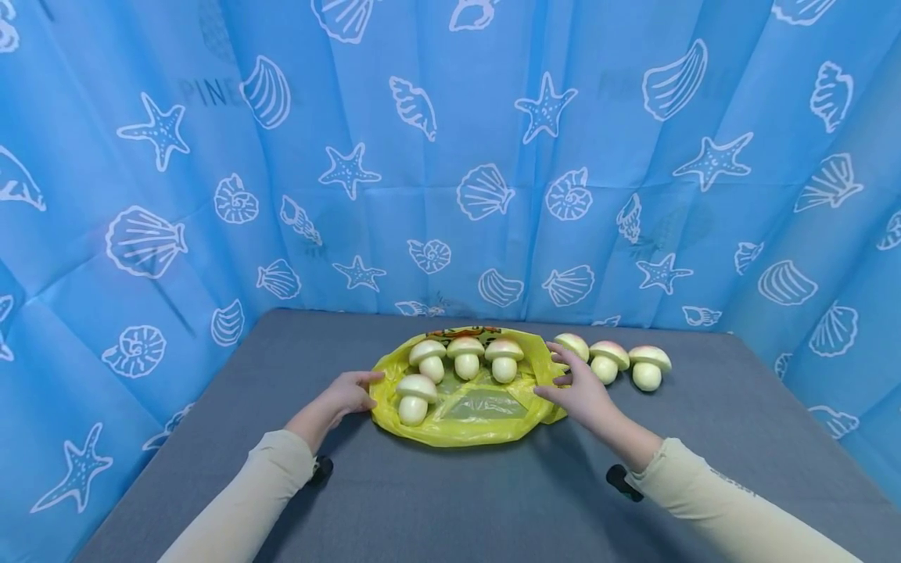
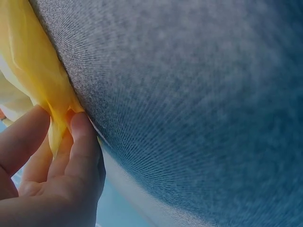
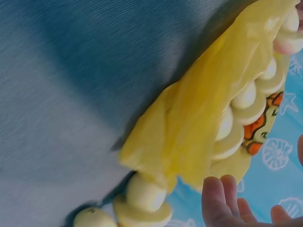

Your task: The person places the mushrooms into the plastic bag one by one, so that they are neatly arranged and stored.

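A yellow plastic bag (image 1: 486,432) lies with its mouth spread wide on the table. Several toy mushrooms with pale stems and rounded caps sit inside it, among them a front mushroom (image 1: 415,400) and a middle one (image 1: 467,358). My left hand (image 1: 348,396) pinches the bag's left edge; in the left wrist view, thumb and fingers (image 2: 83,142) gather the yellow film (image 2: 35,61). At the bag's right edge is my right hand (image 1: 583,393), its fingers spread. In the right wrist view those fingers (image 3: 214,198) appear beside the bag (image 3: 199,113), holding nothing.
Three more mushrooms stand right of the bag, behind my right hand: one partly hidden (image 1: 572,344), a middle one (image 1: 608,361) and an outer one (image 1: 648,367). The grey table (image 1: 450,508) ends at a blue curtain (image 1: 450,219) with white shell and starfish prints.
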A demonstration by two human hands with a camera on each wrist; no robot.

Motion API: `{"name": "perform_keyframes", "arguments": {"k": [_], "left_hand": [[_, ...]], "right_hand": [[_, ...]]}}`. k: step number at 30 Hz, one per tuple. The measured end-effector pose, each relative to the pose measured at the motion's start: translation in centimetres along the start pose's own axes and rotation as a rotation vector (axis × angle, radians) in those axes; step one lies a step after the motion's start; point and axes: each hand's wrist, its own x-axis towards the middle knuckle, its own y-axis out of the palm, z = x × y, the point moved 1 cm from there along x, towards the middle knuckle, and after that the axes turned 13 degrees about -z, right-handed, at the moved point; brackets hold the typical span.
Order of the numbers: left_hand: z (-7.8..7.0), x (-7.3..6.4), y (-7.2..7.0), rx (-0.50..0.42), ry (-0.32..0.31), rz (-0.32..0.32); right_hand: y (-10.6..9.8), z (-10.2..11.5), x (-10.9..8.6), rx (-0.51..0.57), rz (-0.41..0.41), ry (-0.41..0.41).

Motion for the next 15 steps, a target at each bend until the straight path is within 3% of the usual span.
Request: {"name": "perform_keyframes", "arguments": {"k": [15], "left_hand": [[0.1,0.1,0.2,-0.011,0.006,-0.001]], "right_hand": [[-3.2,-1.8,0.2,-0.05,-0.057,-0.023]]}}
